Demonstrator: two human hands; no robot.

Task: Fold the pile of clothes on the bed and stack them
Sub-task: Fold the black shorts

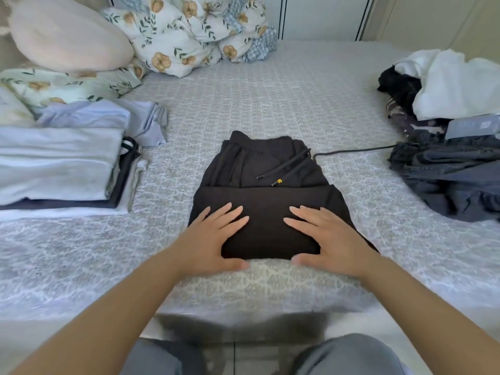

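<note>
Both hands flat on the black garment (266,196), mid-bed, near the front edge of the bed (270,85). Left hand (213,239) on its near-left part, right hand (324,239) on its near-right part. Palms down, fingers spread wide and pointing inward toward each other, thumbs along the near fold edge. Nothing gripped, just pressing on top.

Garment looks like black drawstring trousers or shorts, folded: near section doubled over onto the far section, fold edge running straight across just beyond the fingertips. Waistband at the far end. Drawstring (286,169) lies diagonally on the upper part, one tip yellow; a longer black cord (351,151) trails off right toward the unfolded pile.

Folded stack (62,163) sits on the left, well apart from the hands: pale blue and white items with dark layers between. Unfolded pile (446,136) on the right: white, black, patterned and dark grey-blue cloth. Pillow (67,33) and floral duvet (189,31) at the far left.
</note>
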